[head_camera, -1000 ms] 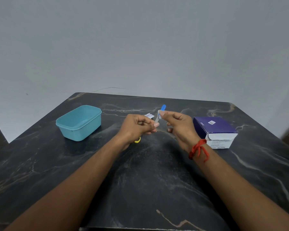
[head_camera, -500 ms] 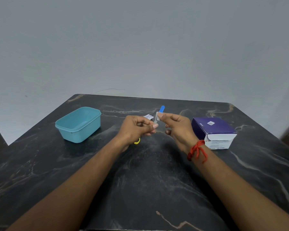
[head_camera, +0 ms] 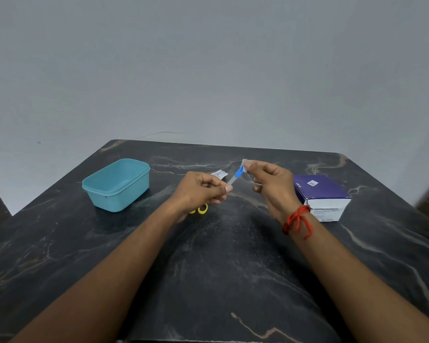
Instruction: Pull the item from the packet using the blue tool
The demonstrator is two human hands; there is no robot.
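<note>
Above the middle of the black marble table (head_camera: 208, 280), both hands hold a small blue-capped needle in clear wrapping (head_camera: 238, 174). My left hand (head_camera: 201, 191) pinches its lower, clear end. My right hand (head_camera: 270, 186), with a red thread on the wrist, pinches the wrapper's upper end by the blue cap. A torn white paper strip (head_camera: 219, 174) sticks up behind my left hand's fingers.
A teal plastic tub (head_camera: 117, 185), with nothing seen inside, stands at the left. A purple and white carton (head_camera: 320, 194) lies at the right. Something yellow with ring handles (head_camera: 200, 209) lies on the table, half hidden under my left wrist. A grey wall rises behind.
My right hand has lifted and pulled a little to the right, drawing the wrapper's top away from the left hand. The blue cap now sits lower between the two hands.
</note>
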